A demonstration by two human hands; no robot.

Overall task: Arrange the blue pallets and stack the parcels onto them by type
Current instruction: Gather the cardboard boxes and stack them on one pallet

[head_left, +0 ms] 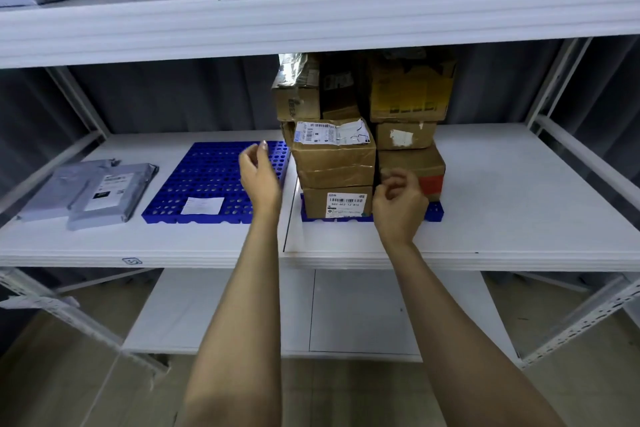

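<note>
White shelving [207, 253] carries our work on its middle level. We see two blue pallets side by side: the left pallet [207, 180] is bare except for a paper slip [202, 205], and the right pallet [434, 211] carries stacked cardboard boxes [334, 163] reaching almost to the upper shelf. Grey mailer bags [100, 191] lie on the shelf, left of the pallets, not yet loaded. Our left hand [258, 177] hovers over the bare pallet, fingers loosely apart, holding nothing. Our right hand [398, 204] is half-curled and empty in front of the lower boxes. We judge the tall stack the main hazard: a careless knock could topple its upper boxes.
</note>
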